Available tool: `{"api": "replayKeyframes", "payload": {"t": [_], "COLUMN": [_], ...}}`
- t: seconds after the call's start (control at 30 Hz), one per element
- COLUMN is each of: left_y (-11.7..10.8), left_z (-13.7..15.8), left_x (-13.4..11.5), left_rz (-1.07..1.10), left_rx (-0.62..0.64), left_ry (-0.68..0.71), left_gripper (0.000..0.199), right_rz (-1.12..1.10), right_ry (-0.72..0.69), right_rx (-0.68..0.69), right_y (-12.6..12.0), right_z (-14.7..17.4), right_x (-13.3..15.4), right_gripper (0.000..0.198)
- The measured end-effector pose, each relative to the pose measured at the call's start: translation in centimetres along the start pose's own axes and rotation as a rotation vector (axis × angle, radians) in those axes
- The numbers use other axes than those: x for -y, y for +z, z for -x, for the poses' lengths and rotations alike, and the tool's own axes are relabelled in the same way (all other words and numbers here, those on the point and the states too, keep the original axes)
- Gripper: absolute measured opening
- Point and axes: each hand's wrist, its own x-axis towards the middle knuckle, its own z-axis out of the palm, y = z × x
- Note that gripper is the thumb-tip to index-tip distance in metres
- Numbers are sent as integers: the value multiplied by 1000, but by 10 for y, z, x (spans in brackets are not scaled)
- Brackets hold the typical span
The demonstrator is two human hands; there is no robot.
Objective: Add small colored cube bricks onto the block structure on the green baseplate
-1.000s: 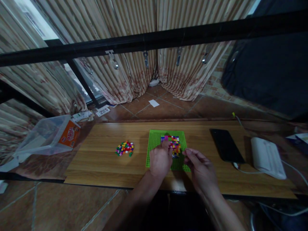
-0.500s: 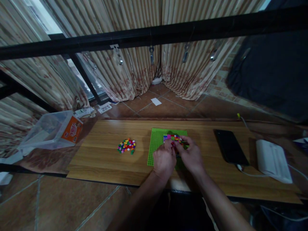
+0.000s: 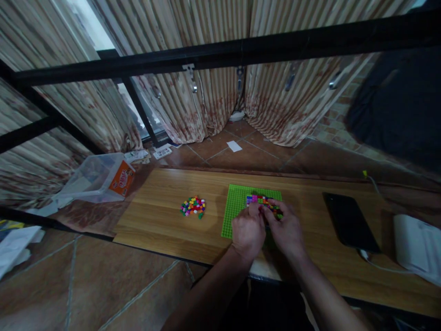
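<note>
A green studded baseplate (image 3: 237, 204) lies on the wooden table (image 3: 165, 216). A patch of small coloured bricks (image 3: 259, 199) is stuck on its far right part. My left hand (image 3: 247, 232) and my right hand (image 3: 285, 230) rest side by side on the plate, fingertips pressed together at the near edge of that patch. Whether either hand pinches a brick is hidden by the fingers. A loose heap of coloured bricks (image 3: 193, 206) sits on the table to the left of the plate, apart from both hands.
A black phone (image 3: 349, 223) with a white cable lies right of the plate, and a white device (image 3: 418, 246) beyond it. A clear plastic tub (image 3: 94, 177) with an orange label stands off the table's left end. A black metal bar (image 3: 241, 46) crosses overhead.
My right hand came in from the right and joined my left hand over the brick patch. The view has swung left, so everything sits further right in the picture.
</note>
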Motion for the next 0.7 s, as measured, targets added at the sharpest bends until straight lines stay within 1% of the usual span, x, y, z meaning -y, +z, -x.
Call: {"api": "replayKeyframes", "payload": {"t": [0.07,0.13,0.2,0.23,0.3,0.37,0.4,0.47,0.53,0.63,0.7], "left_y": [-1,-4,-10,-14,-25,-38,-44,-53,-57,-57,-56], "left_z": [3,9,19,24,34,39,40,39,34,26,22], "left_x": [0,5,17,26,48,73,85,105,117,123,124], "left_rz": [20,86,162,185,185,109,49,-66,-160,-251,-287], "left_rx": [-5,-31,-71,-90,-125,-166,-186,-208,-195,-168,-165], "left_ry": [14,54,75,62,-9,-118,-180,-251,-300,-349,-352], "left_gripper": [21,21,23,24,24,22,21,22,23,22,21], "right_rz": [23,43,50,44,8,-40,-64,-108,-138,-153,-168], "right_ry": [-8,-8,0,-3,-42,-115,-155,-229,-289,-302,-287], "right_rx": [-4,1,-6,-28,-113,-196,-211,-182,-103,29,108], "right_y": [0,-1,-3,-5,-8,-9,-9,-4,4,19,26], "right_z": [0,0,3,5,12,21,27,38,49,66,75], "right_x": [-1,-3,-4,-4,0,9,15,28,39,45,44], "right_gripper": [45,46,47,47,44,37,32,25,20,17,17]}}
